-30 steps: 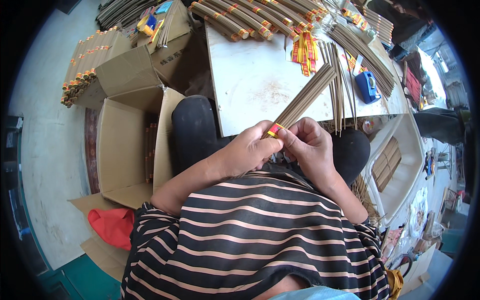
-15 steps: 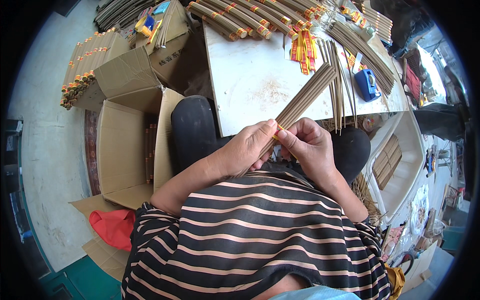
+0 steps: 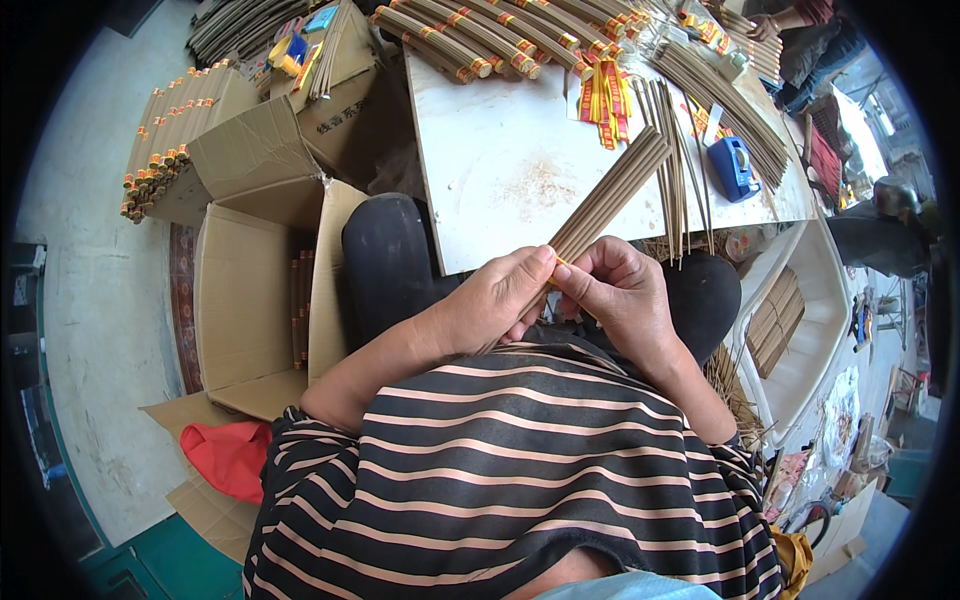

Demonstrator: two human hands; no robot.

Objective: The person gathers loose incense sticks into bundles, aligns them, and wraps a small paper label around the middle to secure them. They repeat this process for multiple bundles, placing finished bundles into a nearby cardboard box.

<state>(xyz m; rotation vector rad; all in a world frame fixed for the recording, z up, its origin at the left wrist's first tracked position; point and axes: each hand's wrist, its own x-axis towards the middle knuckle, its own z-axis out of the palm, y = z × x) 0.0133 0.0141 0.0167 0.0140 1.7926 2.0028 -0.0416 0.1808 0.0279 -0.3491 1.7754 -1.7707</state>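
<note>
**Both hands closed on one bundle of sticks at the worktop's near edge**

Off the worktop's left edge, an open cardboard box (image 3: 250,300) stands on the floor, with a red cloth (image 3: 232,455) lying beside its near corner. Bundled sticks with yellow and red bands (image 3: 160,140) are stacked behind the box.

The left hand (image 3: 495,300) is closed on the near end of a long bundle of brown sticks (image 3: 610,195), thumb and fingertips pinched at a small yellow band. The right hand (image 3: 625,295) meets it there — fingers curled narrow around the same end, the two hands touching. The bundle slants away from the hands, up and to the right, over the white worktop (image 3: 490,160), its far end reaching toward loose sticks (image 3: 675,150) lying near the right edge.

Along the far edge lie banded stick bundles (image 3: 470,45) in a row, and yellow and red strips (image 3: 602,100) sit just beside them. A blue tape dispenser (image 3: 735,168) rests near the right edge.
</note>
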